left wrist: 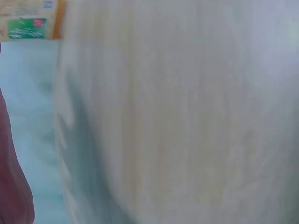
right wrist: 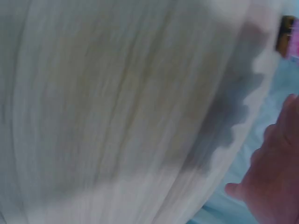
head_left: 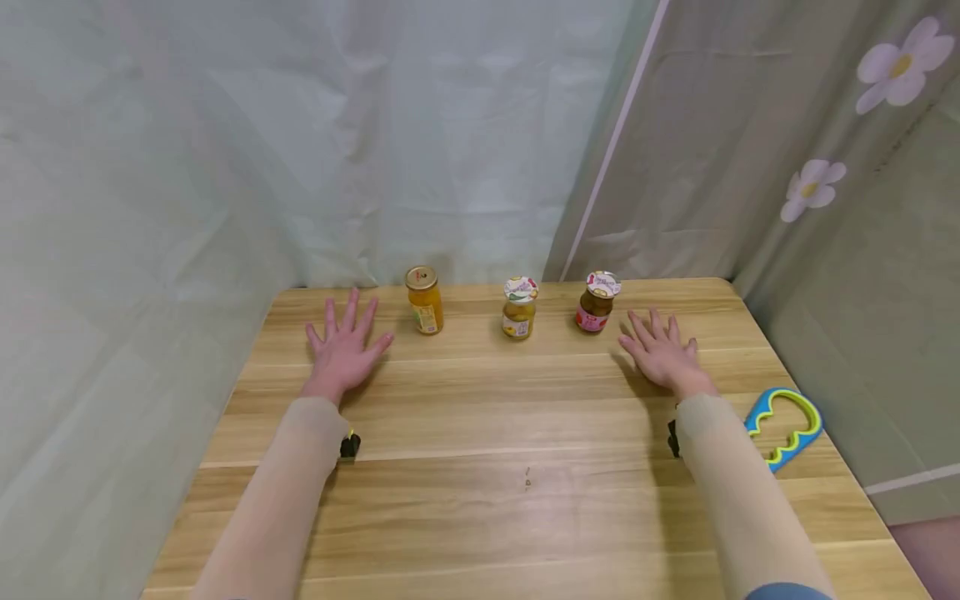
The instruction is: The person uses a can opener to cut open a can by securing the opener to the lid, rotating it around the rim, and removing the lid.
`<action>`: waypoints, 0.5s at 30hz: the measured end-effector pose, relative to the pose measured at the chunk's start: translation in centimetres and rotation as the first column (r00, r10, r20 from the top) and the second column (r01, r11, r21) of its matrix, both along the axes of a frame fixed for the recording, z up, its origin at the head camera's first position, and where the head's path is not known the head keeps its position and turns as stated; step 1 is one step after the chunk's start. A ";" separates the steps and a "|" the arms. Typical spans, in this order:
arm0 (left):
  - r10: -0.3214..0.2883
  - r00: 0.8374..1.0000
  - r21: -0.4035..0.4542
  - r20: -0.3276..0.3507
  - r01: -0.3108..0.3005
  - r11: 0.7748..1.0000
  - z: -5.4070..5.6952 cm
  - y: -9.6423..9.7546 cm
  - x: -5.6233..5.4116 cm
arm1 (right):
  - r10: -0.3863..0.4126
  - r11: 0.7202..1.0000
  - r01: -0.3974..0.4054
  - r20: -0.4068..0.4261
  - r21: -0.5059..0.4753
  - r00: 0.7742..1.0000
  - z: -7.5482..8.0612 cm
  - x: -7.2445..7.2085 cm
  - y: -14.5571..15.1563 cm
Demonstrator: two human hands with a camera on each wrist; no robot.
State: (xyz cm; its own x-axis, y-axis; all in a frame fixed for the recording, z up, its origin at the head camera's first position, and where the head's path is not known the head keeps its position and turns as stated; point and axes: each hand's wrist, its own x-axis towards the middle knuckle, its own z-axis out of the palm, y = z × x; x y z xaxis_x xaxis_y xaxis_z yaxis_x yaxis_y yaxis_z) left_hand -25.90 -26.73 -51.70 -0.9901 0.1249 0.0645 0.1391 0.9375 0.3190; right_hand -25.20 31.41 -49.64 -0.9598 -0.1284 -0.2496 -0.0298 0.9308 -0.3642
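Observation:
Fingers spread wide, my left hand is held palm down over the left part of the wooden table. Closest to it is a tall jar with orange contents and a gold lid. My right hand, also palm down with fingers apart, is just in front of a jar with dark contents, a pink label and a patterned lid. Between the two stands a small jar with yellowish contents and a patterned lid. Neither hand holds anything. Part of the orange jar shows in the left wrist view.
A blue and yellow-green jar opener with a wavy inner edge lies at the table's right, partly hidden by my right forearm. Pale curtains hang behind the table and along both sides. Black wrist cameras sit under both sleeves.

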 end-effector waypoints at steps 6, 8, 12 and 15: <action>-0.003 0.997 0.107 -0.072 0.011 0.994 0.6 0.6 1.4 | -0.042 0.994 0.048 0.054 -0.102 0.998 0.8 1.9 0.3; -0.006 0.995 0.139 -0.099 0.020 0.990 0.7 0.8 2.2 | -0.040 0.992 0.046 0.056 -0.119 0.998 1.1 2.7 0.6; -0.023 0.988 0.191 -0.156 0.053 0.980 0.6 1.1 3.4 | 0.002 0.991 0.002 0.030 -0.134 1.000 1.6 4.1 1.3; -0.036 0.981 0.239 -0.192 0.083 0.967 0.7 1.2 4.3 | 0.032 0.987 -0.032 0.000 -0.156 0.999 1.9 5.4 1.9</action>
State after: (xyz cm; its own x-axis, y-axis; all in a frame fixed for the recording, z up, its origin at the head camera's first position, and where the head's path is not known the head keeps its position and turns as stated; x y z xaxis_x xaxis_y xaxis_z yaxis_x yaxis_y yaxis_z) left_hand -21.65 -25.56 -51.03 -0.9492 0.1405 0.2815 0.2703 0.8222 0.5010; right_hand -19.84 33.33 -47.73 -0.9539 -0.1962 -0.2270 -0.0571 0.8614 -0.5046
